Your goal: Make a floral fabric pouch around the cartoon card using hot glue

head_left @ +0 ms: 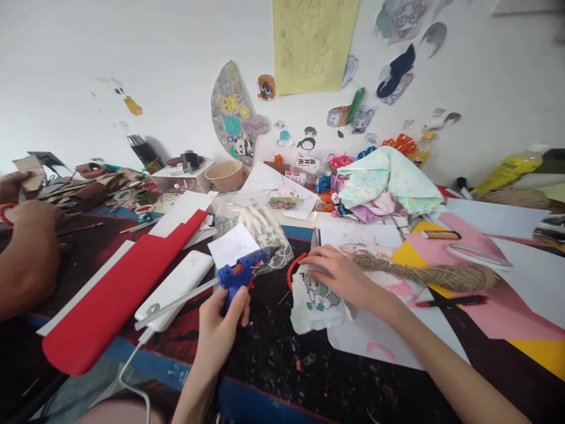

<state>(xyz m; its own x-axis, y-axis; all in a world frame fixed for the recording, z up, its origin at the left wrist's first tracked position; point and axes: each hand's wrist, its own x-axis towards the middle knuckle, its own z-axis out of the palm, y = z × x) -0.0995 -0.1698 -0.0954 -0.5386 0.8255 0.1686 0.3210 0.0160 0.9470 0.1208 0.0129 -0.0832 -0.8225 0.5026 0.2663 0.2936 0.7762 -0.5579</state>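
My left hand (223, 324) is wrapped round the handle of a blue hot glue gun (241, 268). A long translucent glue stick (176, 303) sticks out of its back end, and its nozzle points right. My right hand (338, 271) lies over a white paper cutout (320, 300) with a green-haired cartoon figure. Its fingers are bent loosely and reach onto scissors with orange-red handles (292, 272), whose blades (315, 238) point away from me. The hand hides part of the scissors and cutout. Under the gun's nozzle lies a clear plastic bag (265, 227) of white pieces.
A red folded strip (132, 294) and a white power strip (174, 288) with a cable lie left. A twine bundle (441, 274), a red pen (454, 301) and coloured paper (468, 253) lie right. Another person's arm (30, 253) reaches in from the left.
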